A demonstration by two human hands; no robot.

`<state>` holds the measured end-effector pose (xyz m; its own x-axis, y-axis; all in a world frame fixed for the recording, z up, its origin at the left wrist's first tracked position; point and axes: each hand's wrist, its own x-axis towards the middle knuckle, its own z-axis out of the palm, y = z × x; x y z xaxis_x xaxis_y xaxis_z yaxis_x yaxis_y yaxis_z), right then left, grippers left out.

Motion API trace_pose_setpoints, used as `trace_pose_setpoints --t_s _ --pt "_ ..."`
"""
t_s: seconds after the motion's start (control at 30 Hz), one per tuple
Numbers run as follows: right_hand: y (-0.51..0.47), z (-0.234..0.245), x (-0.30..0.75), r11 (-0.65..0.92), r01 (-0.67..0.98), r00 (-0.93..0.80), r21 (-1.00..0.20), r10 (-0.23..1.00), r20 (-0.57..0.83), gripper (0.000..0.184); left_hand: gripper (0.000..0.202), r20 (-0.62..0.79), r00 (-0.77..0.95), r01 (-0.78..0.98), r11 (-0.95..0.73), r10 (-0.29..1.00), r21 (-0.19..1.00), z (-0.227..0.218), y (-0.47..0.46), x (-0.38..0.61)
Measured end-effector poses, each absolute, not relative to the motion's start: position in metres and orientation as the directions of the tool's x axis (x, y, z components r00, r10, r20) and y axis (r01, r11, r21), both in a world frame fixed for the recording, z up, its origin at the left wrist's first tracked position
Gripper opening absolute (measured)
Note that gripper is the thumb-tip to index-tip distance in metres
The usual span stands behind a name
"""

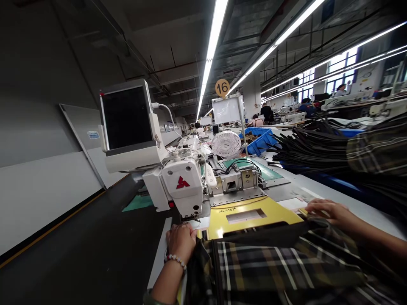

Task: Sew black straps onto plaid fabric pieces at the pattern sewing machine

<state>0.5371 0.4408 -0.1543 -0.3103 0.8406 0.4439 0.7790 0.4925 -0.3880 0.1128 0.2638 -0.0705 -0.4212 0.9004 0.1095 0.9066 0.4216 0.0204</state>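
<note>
A dark plaid garment piece [263,262] is spread in front of me, its far edge lying along a yellow template plate [273,212] with a rectangular window. My left hand [181,239], with a bead bracelet at the wrist, is closed at the cloth's left edge, just below the needle area of a white sewing machine head [184,184]. Over at the plate's right end, my right hand [327,210] has its fingers bent down on the cloth's far right corner. The fingertips of both hands are partly hidden. A metal clamp unit [237,186] sits behind the plate.
A dark control screen [127,118] rises at the left. Behind the machine are a white fan [226,144] and a blue crate [260,142]. Bundled black strips [311,144] and more plaid cloth [378,146] lie at the right. Several people sit farther back.
</note>
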Motion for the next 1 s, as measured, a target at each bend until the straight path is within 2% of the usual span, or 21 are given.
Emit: trace_pose_setpoints --t_s 0.13,0.43,0.7,0.87,1.0 --pt "0.447 -0.157 0.542 0.485 0.757 -0.339 -0.439 0.865 0.371 0.041 0.014 0.112 -0.415 0.909 0.415 0.903 0.019 -0.072 0.264 0.111" --pt "0.444 -0.152 0.543 0.485 0.67 -0.378 -0.562 0.874 0.304 0.029 0.023 0.147 -0.398 0.917 0.396 0.906 0.043 -0.076 0.261 0.108" --pt "0.439 -0.142 0.535 0.468 0.65 -0.371 -0.599 0.883 0.287 0.029 0.023 0.157 -0.39 0.921 0.386 0.907 0.055 -0.076 0.261 0.109" --pt "0.431 -0.125 0.528 0.367 0.627 -0.339 -0.687 0.923 0.184 0.034 0.024 0.132 -0.385 0.923 0.378 0.914 0.074 -0.071 0.26 0.106" --pt "0.426 -0.104 0.523 0.324 0.65 -0.374 -0.688 0.924 0.082 0.043 0.033 0.033 -0.358 0.928 0.352 0.933 0.123 -0.053 0.253 0.116"
